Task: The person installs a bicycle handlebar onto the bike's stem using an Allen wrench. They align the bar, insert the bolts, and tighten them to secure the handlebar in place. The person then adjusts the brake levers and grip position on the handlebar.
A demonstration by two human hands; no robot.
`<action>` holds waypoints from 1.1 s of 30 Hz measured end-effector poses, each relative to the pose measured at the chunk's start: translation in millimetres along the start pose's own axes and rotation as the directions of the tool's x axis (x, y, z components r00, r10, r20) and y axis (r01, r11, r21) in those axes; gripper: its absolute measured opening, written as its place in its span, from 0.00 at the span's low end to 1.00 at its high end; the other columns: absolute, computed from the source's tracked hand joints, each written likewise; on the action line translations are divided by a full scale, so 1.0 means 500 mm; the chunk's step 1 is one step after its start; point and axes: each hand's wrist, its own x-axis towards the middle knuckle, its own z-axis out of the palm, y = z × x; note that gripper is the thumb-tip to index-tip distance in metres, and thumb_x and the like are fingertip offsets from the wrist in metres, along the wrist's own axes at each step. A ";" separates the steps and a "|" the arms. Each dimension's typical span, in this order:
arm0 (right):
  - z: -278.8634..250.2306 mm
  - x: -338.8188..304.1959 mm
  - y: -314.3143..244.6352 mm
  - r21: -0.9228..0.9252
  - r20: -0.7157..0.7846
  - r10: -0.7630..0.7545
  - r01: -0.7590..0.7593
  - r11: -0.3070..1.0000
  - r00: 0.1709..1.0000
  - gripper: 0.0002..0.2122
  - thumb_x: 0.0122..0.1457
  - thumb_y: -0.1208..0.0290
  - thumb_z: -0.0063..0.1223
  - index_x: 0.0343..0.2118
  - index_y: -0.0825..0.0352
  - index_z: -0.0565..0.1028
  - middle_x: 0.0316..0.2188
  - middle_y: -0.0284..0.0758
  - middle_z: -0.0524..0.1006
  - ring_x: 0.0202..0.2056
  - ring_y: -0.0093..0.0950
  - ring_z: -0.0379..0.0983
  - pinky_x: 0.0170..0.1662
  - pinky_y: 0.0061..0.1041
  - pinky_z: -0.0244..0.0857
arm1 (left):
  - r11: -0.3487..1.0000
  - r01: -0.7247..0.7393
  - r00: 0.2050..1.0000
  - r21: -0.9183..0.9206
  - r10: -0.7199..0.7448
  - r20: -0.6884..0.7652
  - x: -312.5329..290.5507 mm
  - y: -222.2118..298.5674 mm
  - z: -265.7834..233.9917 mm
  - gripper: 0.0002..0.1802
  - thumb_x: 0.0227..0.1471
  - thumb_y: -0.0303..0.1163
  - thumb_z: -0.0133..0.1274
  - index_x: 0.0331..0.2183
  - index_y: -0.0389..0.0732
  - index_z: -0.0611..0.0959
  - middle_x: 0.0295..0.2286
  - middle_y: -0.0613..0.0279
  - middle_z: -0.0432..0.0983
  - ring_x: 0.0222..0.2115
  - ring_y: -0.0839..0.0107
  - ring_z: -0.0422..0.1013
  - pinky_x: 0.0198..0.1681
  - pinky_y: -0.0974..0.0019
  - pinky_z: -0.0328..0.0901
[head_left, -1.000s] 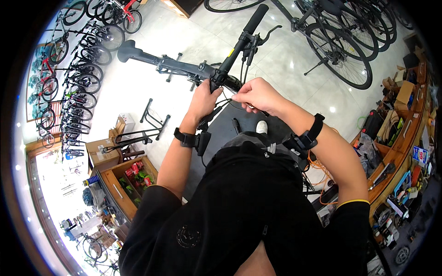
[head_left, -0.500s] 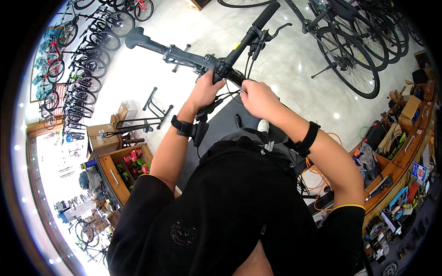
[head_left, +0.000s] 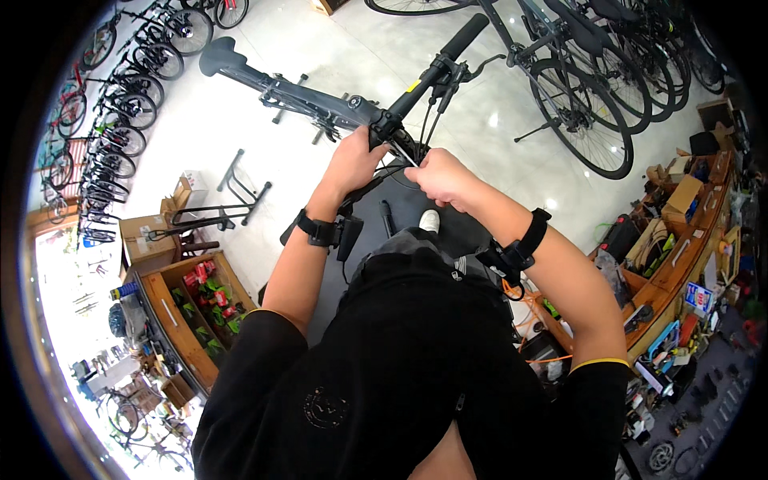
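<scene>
A dark bicycle stands in front of me, its handlebar (head_left: pixel 418 90) running diagonally from upper right toward my left hand. My left hand (head_left: pixel 354 164) is closed around the bar beside the stem (head_left: pixel 386 125), thumb toward the stem; its other fingers are mostly hidden. To the right, my right hand (head_left: pixel 442 178) pinches a thin silver rod-shaped tool (head_left: pixel 405 155). The rod reaches toward the front of the stem, but I cannot tell whether its tip is seated there. The brake lever (head_left: pixel 484 62) and black cables (head_left: pixel 430 112) lie beyond my right hand.
Rows of bicycles (head_left: pixel 132 112) stand at the far left, and more bicycles (head_left: pixel 582 120) at the upper right. A wooden drawer (head_left: pixel 180 316) of red and green items is at left, near a black stand (head_left: pixel 228 204). A cluttered wooden bench (head_left: pixel 680 264) lies right.
My right hand has drawn slightly back from the stem and turned, bringing the silver rod into sight. My left hand stays at the bar. The surroundings have shifted leftward in view.
</scene>
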 end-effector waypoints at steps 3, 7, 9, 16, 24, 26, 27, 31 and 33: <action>0.008 -0.007 0.009 -0.439 -0.227 -0.320 0.197 0.876 0.920 0.13 0.55 0.65 0.55 0.26 0.74 0.75 0.21 0.46 0.76 0.20 0.35 0.75 0.22 0.31 0.66 | 0.999 -0.009 1.000 -0.039 0.008 -0.024 0.003 -0.015 0.012 0.20 0.49 0.38 0.55 0.32 0.28 0.72 0.25 0.39 0.73 0.29 0.45 0.71 0.34 0.53 0.64; 0.037 -0.047 -0.014 -0.833 -0.245 -0.584 0.140 0.535 0.774 0.10 0.56 0.66 0.51 0.25 0.69 0.76 0.22 0.44 0.77 0.27 0.42 0.77 0.31 0.35 0.70 | 1.000 0.006 0.999 -0.021 -0.006 -0.037 -0.001 -0.016 0.016 0.19 0.50 0.37 0.54 0.33 0.29 0.72 0.26 0.37 0.74 0.31 0.43 0.71 0.35 0.52 0.64; 0.053 -0.033 -0.006 -0.892 -0.261 -0.614 0.056 0.448 0.745 0.11 0.58 0.67 0.46 0.25 0.66 0.77 0.21 0.43 0.77 0.28 0.42 0.77 0.31 0.37 0.70 | 1.000 -0.006 0.999 -0.022 0.005 -0.051 0.000 -0.017 0.017 0.19 0.50 0.37 0.54 0.33 0.29 0.72 0.26 0.36 0.74 0.32 0.42 0.71 0.35 0.51 0.65; -0.022 0.005 0.004 -0.184 -0.046 -0.243 0.231 0.955 0.969 0.15 0.58 0.64 0.46 0.23 0.70 0.77 0.21 0.49 0.76 0.28 0.49 0.73 0.35 0.42 0.66 | 0.999 -0.043 0.996 0.003 0.043 -0.072 -0.003 -0.012 0.010 0.17 0.49 0.35 0.55 0.33 0.29 0.73 0.28 0.38 0.76 0.33 0.43 0.73 0.38 0.49 0.67; -0.035 -0.072 -0.068 -0.780 -0.182 -0.583 0.245 0.575 0.792 0.14 0.59 0.65 0.45 0.23 0.69 0.75 0.21 0.47 0.76 0.26 0.47 0.74 0.33 0.42 0.68 | 1.000 -0.016 0.998 -0.027 0.014 -0.067 -0.012 -0.014 0.008 0.18 0.49 0.35 0.55 0.34 0.29 0.72 0.29 0.36 0.75 0.34 0.42 0.72 0.38 0.49 0.66; -0.041 -0.066 -0.077 -0.795 -0.168 -0.608 0.258 0.549 0.776 0.14 0.59 0.65 0.45 0.23 0.69 0.75 0.20 0.47 0.76 0.26 0.47 0.74 0.32 0.42 0.68 | 0.999 -0.011 0.998 -0.038 0.009 -0.058 -0.012 -0.014 0.007 0.18 0.49 0.35 0.55 0.34 0.29 0.72 0.30 0.36 0.74 0.35 0.41 0.71 0.38 0.49 0.65; -0.040 -0.064 -0.079 -0.810 -0.157 -0.621 0.259 0.526 0.768 0.14 0.59 0.65 0.45 0.23 0.69 0.75 0.20 0.47 0.76 0.26 0.46 0.74 0.32 0.42 0.68 | 0.999 -0.009 0.998 -0.038 0.007 -0.058 -0.013 -0.013 0.008 0.18 0.49 0.35 0.55 0.34 0.29 0.72 0.30 0.36 0.74 0.35 0.41 0.71 0.38 0.49 0.65; -0.035 -0.061 -0.087 -0.861 -0.134 -0.643 0.233 0.453 0.754 0.14 0.59 0.66 0.44 0.22 0.69 0.75 0.20 0.46 0.76 0.25 0.45 0.75 0.32 0.42 0.68 | 0.999 -0.011 0.997 -0.052 0.008 -0.070 -0.013 -0.014 0.009 0.19 0.48 0.35 0.55 0.34 0.29 0.72 0.29 0.36 0.74 0.34 0.41 0.71 0.38 0.49 0.65; -0.033 -0.058 -0.086 -0.893 -0.127 -0.648 0.198 0.405 0.751 0.14 0.59 0.67 0.44 0.21 0.68 0.75 0.20 0.46 0.76 0.25 0.45 0.75 0.33 0.42 0.69 | 0.999 -0.007 0.998 -0.053 0.003 -0.063 -0.015 -0.013 0.008 0.19 0.48 0.35 0.55 0.35 0.29 0.72 0.30 0.36 0.74 0.35 0.41 0.71 0.39 0.49 0.65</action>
